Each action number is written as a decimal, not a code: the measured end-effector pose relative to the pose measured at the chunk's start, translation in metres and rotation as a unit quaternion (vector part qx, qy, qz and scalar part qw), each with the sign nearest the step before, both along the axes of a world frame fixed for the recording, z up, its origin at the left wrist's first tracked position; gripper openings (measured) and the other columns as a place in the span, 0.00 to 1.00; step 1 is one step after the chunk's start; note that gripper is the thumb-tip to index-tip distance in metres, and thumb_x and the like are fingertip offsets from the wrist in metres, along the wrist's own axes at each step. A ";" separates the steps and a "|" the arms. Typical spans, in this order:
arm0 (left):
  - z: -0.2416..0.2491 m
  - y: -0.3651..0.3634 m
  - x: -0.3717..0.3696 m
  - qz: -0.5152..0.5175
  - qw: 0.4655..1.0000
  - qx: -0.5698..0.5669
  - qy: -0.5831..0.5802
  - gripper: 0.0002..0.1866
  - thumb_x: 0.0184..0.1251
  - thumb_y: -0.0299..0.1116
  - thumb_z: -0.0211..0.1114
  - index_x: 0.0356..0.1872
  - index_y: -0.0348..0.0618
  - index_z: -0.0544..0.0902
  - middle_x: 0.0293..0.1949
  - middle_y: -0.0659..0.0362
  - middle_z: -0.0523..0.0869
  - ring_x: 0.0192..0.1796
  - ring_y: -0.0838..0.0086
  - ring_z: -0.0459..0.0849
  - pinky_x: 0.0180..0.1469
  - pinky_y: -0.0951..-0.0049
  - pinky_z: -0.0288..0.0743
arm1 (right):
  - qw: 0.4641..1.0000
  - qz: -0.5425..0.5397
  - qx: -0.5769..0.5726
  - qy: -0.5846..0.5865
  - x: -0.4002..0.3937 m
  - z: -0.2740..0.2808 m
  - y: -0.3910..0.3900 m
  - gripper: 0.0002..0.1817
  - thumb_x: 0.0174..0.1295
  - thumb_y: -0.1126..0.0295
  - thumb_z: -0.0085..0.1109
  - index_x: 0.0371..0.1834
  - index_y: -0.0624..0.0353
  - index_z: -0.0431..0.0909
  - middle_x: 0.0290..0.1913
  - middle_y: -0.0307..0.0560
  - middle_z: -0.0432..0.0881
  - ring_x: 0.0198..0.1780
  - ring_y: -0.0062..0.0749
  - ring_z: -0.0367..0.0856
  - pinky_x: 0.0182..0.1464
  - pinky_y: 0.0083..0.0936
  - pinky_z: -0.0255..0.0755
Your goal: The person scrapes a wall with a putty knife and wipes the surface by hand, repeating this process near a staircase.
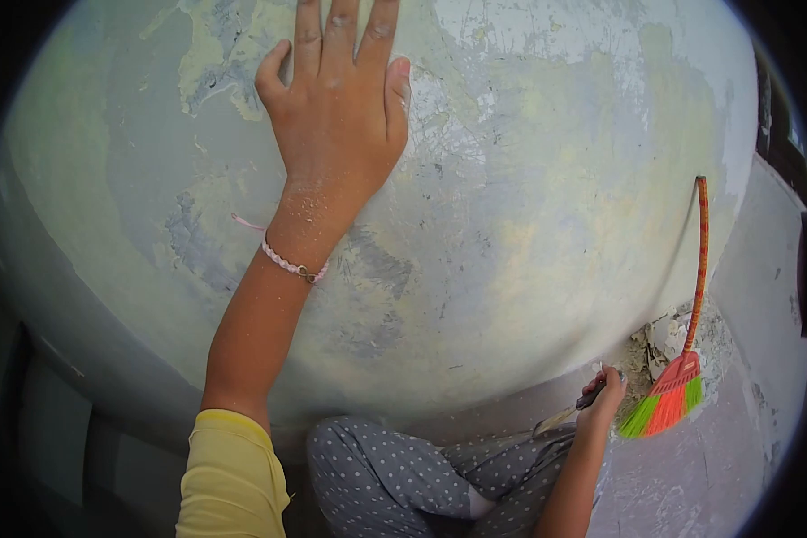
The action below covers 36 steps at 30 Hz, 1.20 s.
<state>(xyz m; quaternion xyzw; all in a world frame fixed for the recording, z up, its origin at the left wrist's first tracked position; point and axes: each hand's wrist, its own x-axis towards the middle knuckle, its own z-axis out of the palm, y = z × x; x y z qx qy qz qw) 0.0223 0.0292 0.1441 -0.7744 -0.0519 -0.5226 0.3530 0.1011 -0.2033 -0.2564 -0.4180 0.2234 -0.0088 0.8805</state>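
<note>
My left hand (339,103) lies flat against the peeling wall (475,260), fingers spread and pointing up, its topmost fingertips cut off by the frame. Pale dust clings to its back and wrist. Low on the right, my right hand (605,394) is wrapped round the dark handle of a scraper (590,398). The scraper's narrow metal blade (554,420) points left, over my knee and away from the wall. Patches of green, grey and white paint show on the wall, with scratches and flaked spots around my left hand.
A broom (665,401) with green and orange bristles leans on the wall at the right. Behind it, paint chips and debris (659,341) lie on the floor (672,484) along the wall's foot. My crossed legs in dotted trousers (381,475) are close to the wall.
</note>
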 end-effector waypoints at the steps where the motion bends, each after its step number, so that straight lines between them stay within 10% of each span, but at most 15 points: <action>1: -0.005 0.002 0.001 -0.004 1.000 -0.001 -0.002 0.32 0.67 0.38 0.53 0.71 0.42 0.61 0.74 0.49 0.56 0.74 0.54 0.54 0.66 0.54 0.48 | 1.000 -0.004 -0.001 -0.002 0.002 -0.004 0.000 0.10 0.56 0.71 0.58 0.33 0.53 0.64 0.23 0.35 0.67 0.19 0.20 0.64 0.23 0.17 0.63; 3: -0.021 0.014 0.007 -0.019 0.998 0.064 -0.013 0.29 0.71 0.40 0.47 0.73 0.57 0.59 0.75 0.62 0.56 0.75 0.65 0.54 0.66 0.59 0.46 | 0.997 -0.065 0.019 0.035 0.003 -0.007 0.001 0.12 0.58 0.67 0.64 0.35 0.53 0.67 0.24 0.35 0.70 0.22 0.20 0.69 0.27 0.18 0.66; 16: -0.062 0.015 -0.006 -0.031 0.993 0.043 0.106 0.33 0.67 0.41 0.52 0.73 0.47 0.58 0.74 0.61 0.58 0.75 0.67 0.56 0.67 0.68 0.49 | 0.993 -0.085 0.079 -0.023 0.005 -0.005 -0.011 0.19 0.58 0.57 0.69 0.37 0.55 0.69 0.26 0.36 0.72 0.25 0.22 0.72 0.26 0.18 0.68; 22: -0.098 0.017 -0.025 -0.014 0.952 0.067 0.297 0.38 0.64 0.58 0.52 0.74 0.56 0.57 0.75 0.67 0.55 0.76 0.67 0.52 0.73 0.65 0.41 | 0.995 -0.060 0.080 -0.008 0.000 0.013 -0.012 0.20 0.61 0.51 0.63 0.37 0.52 0.65 0.24 0.36 0.68 0.22 0.22 0.69 0.22 0.19 0.65; 32: -0.043 0.013 -0.034 0.024 0.996 -0.003 0.084 0.37 0.65 0.56 0.52 0.73 0.55 0.59 0.75 0.64 0.57 0.76 0.64 0.54 0.69 0.61 0.46 | 0.995 -0.010 0.096 0.035 0.001 -0.001 -0.001 0.18 0.64 0.51 0.59 0.36 0.51 0.64 0.24 0.36 0.66 0.21 0.23 0.68 0.20 0.20 0.64; 34: -0.065 0.015 -0.033 -0.049 0.948 0.049 0.311 0.37 0.65 0.56 0.53 0.73 0.53 0.59 0.74 0.63 0.59 0.76 0.63 0.54 0.66 0.62 0.48 | 0.996 -0.010 0.079 0.034 0.002 0.000 -0.002 0.18 0.64 0.51 0.59 0.36 0.52 0.64 0.24 0.36 0.66 0.21 0.23 0.68 0.20 0.20 0.64; 36: -0.063 0.014 -0.036 -0.031 0.959 0.044 0.278 0.37 0.65 0.56 0.53 0.73 0.53 0.60 0.74 0.63 0.60 0.76 0.64 0.54 0.65 0.64 0.47 | 0.997 -0.014 0.069 0.039 0.002 -0.002 -0.004 0.18 0.65 0.52 0.58 0.35 0.52 0.64 0.24 0.37 0.66 0.21 0.23 0.68 0.20 0.20 0.63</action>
